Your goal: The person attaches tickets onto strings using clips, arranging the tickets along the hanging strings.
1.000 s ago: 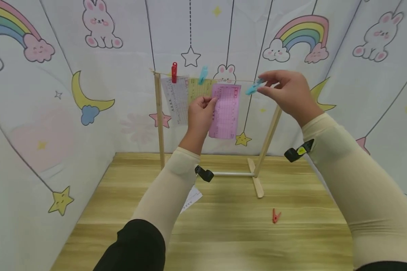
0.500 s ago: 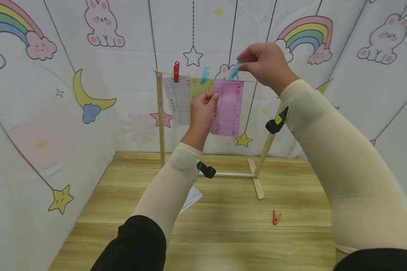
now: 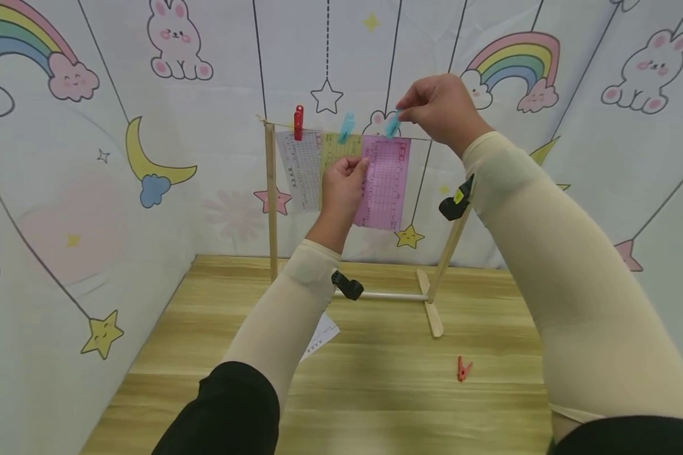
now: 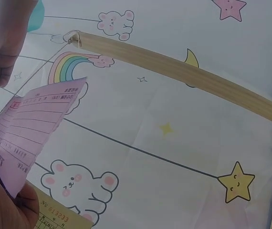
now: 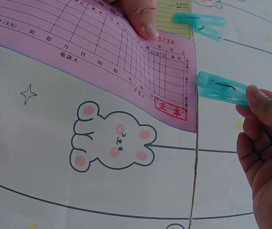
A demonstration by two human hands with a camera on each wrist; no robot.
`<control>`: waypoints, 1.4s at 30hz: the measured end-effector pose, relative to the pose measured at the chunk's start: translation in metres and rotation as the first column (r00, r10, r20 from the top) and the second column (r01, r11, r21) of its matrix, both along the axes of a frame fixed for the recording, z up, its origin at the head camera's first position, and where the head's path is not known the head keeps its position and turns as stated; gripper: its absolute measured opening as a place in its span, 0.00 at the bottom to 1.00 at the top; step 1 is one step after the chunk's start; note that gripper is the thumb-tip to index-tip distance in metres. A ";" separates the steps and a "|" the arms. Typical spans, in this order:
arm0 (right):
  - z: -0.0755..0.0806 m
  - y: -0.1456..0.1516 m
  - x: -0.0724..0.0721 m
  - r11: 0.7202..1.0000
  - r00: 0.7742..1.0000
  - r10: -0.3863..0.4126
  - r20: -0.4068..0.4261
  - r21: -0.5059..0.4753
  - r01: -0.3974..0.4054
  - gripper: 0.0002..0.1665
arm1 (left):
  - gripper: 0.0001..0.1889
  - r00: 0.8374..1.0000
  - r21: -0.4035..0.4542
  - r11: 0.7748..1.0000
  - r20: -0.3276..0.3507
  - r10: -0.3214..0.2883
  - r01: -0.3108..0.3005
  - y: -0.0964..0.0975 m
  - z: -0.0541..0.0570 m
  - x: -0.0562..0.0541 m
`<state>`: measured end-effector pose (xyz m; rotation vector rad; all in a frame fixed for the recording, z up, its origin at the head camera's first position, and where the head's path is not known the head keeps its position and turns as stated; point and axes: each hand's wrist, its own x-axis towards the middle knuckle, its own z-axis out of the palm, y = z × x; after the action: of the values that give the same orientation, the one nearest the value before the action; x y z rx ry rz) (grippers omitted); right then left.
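My left hand (image 3: 343, 189) pinches the left edge of a pink receipt sheet (image 3: 386, 183), whose top edge lies along a thin string (image 5: 195, 176). Above that edge my right hand (image 3: 446, 114) pinches the tail of a light blue clothespin (image 5: 222, 88). In the right wrist view the clothespin's tip is at the string and the paper's edge; whether it grips both is hard to tell. To the left, a second blue clothespin (image 3: 346, 128) holds a yellow receipt (image 3: 341, 146), and a red clothespin (image 3: 298, 123) holds a white receipt (image 3: 303, 170).
Wooden posts (image 3: 270, 202) carry the string, with a white rod (image 3: 395, 296) low between them. On the wooden table (image 3: 404, 404) lie a red clothespin (image 3: 463, 368) and a white paper (image 3: 321, 335), partly behind the left arm. A patterned cloth backdrop (image 3: 227, 126) stands behind.
My right hand has brought the blue clothespin leftward from beside the pink receipt to its top edge, then slightly down. The left hand keeps its pinch on the paper.
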<state>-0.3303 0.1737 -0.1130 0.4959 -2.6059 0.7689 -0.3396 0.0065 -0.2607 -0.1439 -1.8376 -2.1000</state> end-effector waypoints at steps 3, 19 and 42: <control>0.000 -0.002 -0.002 1.000 1.000 0.011 0.027 0.001 -0.011 0.13 | 0.12 1.000 0.006 1.000 -0.002 -0.004 0.004 0.000 0.000 0.000; 0.001 -0.006 -0.005 0.998 0.986 0.001 0.168 0.065 -0.012 0.19 | 0.12 1.000 0.021 1.000 -0.023 -0.009 0.010 -0.003 0.000 0.000; -0.006 0.009 0.002 0.994 0.984 0.031 0.178 0.101 -0.049 0.32 | 0.13 0.999 -0.014 0.999 -0.018 -0.047 0.046 -0.013 -0.014 -0.003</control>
<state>-0.3287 0.1824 -0.1188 0.5342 -2.8205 0.7205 -0.3422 -0.0066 -0.2746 -0.2105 -1.8554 -2.1105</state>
